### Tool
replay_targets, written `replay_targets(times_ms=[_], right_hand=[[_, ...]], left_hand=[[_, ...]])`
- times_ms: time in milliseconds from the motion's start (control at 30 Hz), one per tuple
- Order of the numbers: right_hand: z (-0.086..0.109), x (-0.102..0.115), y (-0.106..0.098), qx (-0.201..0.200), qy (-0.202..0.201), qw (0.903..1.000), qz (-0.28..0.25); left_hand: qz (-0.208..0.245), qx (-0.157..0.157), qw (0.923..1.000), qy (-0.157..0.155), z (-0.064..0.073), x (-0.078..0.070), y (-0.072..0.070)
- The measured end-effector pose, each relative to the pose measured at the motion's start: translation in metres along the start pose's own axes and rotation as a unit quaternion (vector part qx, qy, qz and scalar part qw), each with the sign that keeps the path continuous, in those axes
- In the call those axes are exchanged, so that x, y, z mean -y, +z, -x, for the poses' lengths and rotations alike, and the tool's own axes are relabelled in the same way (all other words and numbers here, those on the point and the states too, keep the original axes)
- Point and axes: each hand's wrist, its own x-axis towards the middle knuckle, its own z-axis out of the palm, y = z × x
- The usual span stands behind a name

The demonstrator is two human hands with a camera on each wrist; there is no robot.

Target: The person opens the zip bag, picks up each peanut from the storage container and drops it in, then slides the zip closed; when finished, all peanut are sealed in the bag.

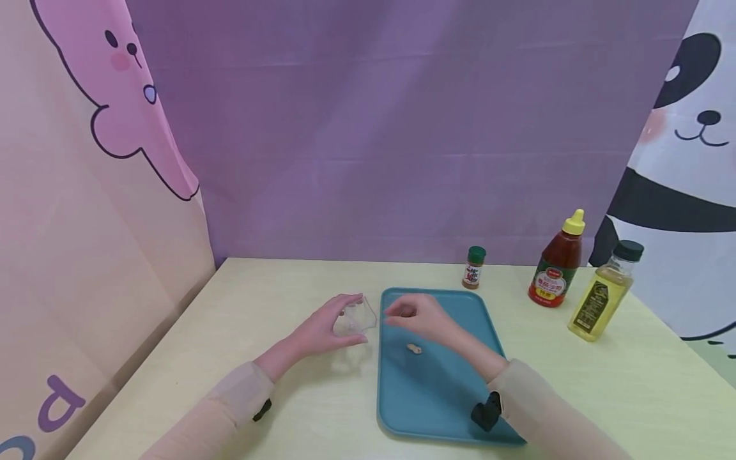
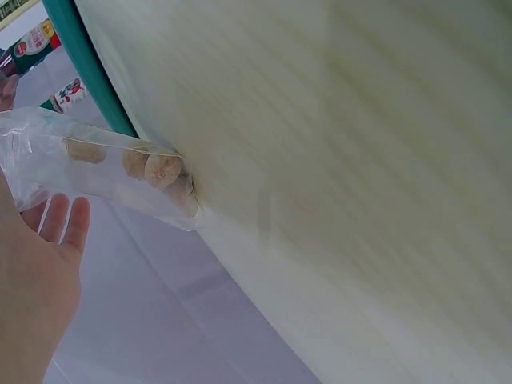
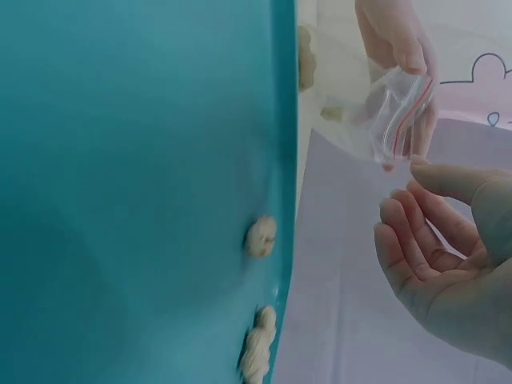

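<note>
My left hand [image 1: 330, 324] holds a clear zip bag [image 1: 359, 316] beside the tray's left edge, thumb on one side and fingers on the other. The left wrist view shows several tan, nut-like pieces [image 2: 162, 170] inside the bag. At the bag's mouth, with its red zip strip, my right hand [image 3: 448, 240] has loosely bent fingers and a thumb tip close by; I cannot tell whether they touch. Nothing shows between its fingers. On the blue tray [image 3: 120, 160] lie a peanut-like piece [image 3: 256, 348] and a rounder tan piece [image 3: 260, 238].
Behind the tray stands a small green-capped seasoning jar [image 1: 473, 268]. Farther right are a red sauce bottle [image 1: 556, 265] with a yellow tip and an oil bottle [image 1: 604, 294] with a dark cap. A purple cloth [image 1: 374, 128] hangs behind the pale table [image 1: 299, 281].
</note>
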Motion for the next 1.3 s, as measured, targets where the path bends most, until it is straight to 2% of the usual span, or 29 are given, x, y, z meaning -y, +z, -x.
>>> replay_targets(times_ms=[100, 300, 500, 867, 1300], right_hand=[[0.005, -0.007, -0.004, 0.000, 0.004, 1.0000, 0.007], [0.014, -0.018, -0.011, 0.015, 0.036, 0.9992, 0.009], [0.019, -0.027, -0.015, 0.026, 0.064, 0.9971, 0.033], [0.024, -0.038, -0.013, 0.068, 0.068, 0.9941, 0.051], [0.025, -0.035, -0.012, 0.116, 0.081, 0.9875, 0.070]], left_hand=[[-0.003, 0.001, 1.0000, 0.000, 0.000, -0.001, 0.000], [-0.003, -0.003, 1.0000, 0.007, -0.001, -0.002, -0.001], [-0.006, -0.012, 0.9998, 0.012, 0.000, -0.001, -0.001], [-0.008, -0.015, 0.9998, 0.008, -0.001, -0.001, 0.000], [-0.004, -0.013, 0.9998, 0.015, -0.001, -0.002, 0.000]])
